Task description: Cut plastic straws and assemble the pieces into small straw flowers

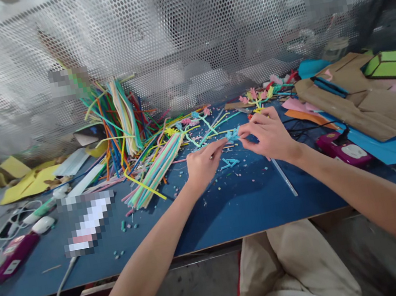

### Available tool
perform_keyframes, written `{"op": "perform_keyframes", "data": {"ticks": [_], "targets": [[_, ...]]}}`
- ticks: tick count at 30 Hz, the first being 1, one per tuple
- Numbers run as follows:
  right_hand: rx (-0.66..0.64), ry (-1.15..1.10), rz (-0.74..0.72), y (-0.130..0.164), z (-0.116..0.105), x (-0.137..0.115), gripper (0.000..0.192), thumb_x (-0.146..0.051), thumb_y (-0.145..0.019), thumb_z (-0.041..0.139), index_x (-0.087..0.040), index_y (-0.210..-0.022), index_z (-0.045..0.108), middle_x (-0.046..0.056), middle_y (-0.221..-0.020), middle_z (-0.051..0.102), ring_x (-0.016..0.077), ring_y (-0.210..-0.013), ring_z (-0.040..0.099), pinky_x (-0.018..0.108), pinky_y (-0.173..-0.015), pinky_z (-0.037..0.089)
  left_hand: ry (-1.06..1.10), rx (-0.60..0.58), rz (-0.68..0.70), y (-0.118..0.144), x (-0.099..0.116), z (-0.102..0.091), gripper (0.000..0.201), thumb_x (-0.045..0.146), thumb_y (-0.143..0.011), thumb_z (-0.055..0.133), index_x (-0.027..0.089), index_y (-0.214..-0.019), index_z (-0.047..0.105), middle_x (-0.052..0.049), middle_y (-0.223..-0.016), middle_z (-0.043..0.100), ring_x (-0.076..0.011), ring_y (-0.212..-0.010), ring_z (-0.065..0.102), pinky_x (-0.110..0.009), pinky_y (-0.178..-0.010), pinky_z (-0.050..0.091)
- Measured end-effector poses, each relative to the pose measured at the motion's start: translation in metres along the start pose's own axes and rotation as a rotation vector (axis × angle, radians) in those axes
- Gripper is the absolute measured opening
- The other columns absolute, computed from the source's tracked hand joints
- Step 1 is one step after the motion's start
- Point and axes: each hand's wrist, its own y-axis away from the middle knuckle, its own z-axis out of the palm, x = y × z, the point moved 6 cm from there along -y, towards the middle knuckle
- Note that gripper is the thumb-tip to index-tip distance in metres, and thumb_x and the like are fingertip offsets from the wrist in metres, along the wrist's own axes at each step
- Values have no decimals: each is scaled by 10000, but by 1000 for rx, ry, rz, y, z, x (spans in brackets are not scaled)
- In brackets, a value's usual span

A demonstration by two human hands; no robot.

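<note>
Between both hands is a small light-blue flower-like piece (233, 135), apparently made of short strips. My left hand (204, 166) pinches its left side between thumb and fingers. On the other side, the thumb and forefinger of my right hand (268, 136) close on it in a loop. Several loose light-blue strips (229, 163) lie on the table just below. A clear stick (284, 177) rests under my right hand. Behind the hands are pink and yellow flower shapes (256, 96) on stems, and a pale green stem (209, 124) with small blossoms.
A bundle of pastel straw-like sticks (159, 170) lies to the left, with more colourful sticks (110, 127) standing behind. A phone (90, 223) and purple power boxes (14, 257) are at left. Cardboard (377, 101) covers the right. Perforated metal (178, 34) closes the back.
</note>
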Motion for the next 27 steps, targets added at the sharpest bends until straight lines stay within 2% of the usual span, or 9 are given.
{"op": "perform_keyframes", "data": {"ticks": [11, 19, 23, 27], "targets": [[68, -10, 55, 0, -5, -1, 128, -194, -883, 622, -289, -949, 565, -50, -819, 709, 180, -769, 617, 433, -870, 347, 113, -4, -102, -2, -5, 2, 193, 332, -951, 623, 257, -1061, 762, 13, -897, 787, -76, -579, 656, -182, -557, 503], [25, -57, 34, 0, -5, 0, 127, -207, -906, 629, -304, -980, 594, -37, -845, 716, 205, -864, 628, 437, -859, 365, 174, -9, -139, -2, -8, 1, 184, 327, -949, 623, 253, -1044, 761, 5, -967, 785, -73, -590, 646, -198, -618, 545], [108, -172, 155, -1, -8, 4, 116, -227, -880, 665, -282, -929, 574, -35, -849, 727, 215, -875, 637, 444, -865, 370, 204, -13, -136, -2, -8, 1, 187, 316, -951, 622, 237, -1054, 758, -9, -986, 785, -81, -629, 670, -205, -663, 564], [126, -233, 224, 0, -6, 6, 134, -238, -858, 691, -275, -899, 568, -44, -843, 735, 223, -893, 645, 455, -881, 351, 198, -23, -138, -2, -9, 1, 179, 314, -952, 624, 243, -1056, 752, -6, -984, 783, -79, -614, 662, -209, -657, 561]]}}
